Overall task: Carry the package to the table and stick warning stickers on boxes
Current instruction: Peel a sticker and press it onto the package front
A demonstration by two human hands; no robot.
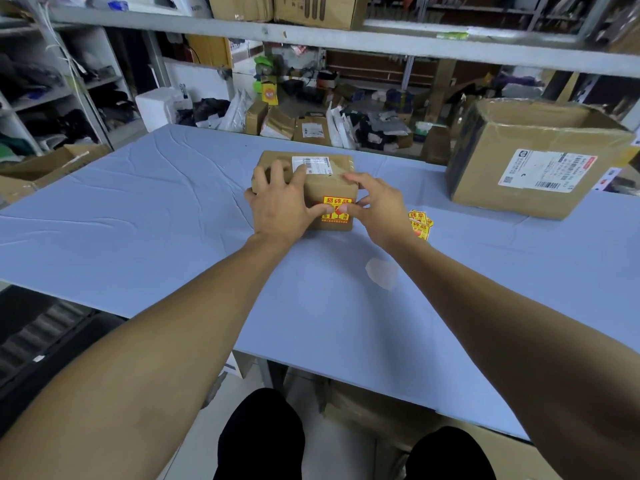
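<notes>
A small brown package [329, 183] with a white shipping label on top rests on the blue table [138, 216]. A red and yellow warning sticker [337, 203] lies on its near face. My left hand [280, 202] grips the package's left side, fingers over the top, thumb pressing the sticker. My right hand [379, 206] is at the package's right side, its thumb on the sticker and a finger on the top edge. A small stack of spare warning stickers [420, 223] lies on the table just right of my right hand.
A large open cardboard box [533, 161] with a shipping label stands at the table's right back. A scrap of backing paper [382, 273] lies near the middle. Parcels and bags [311, 128] crowd the floor beyond the far edge. Shelving stands to the left.
</notes>
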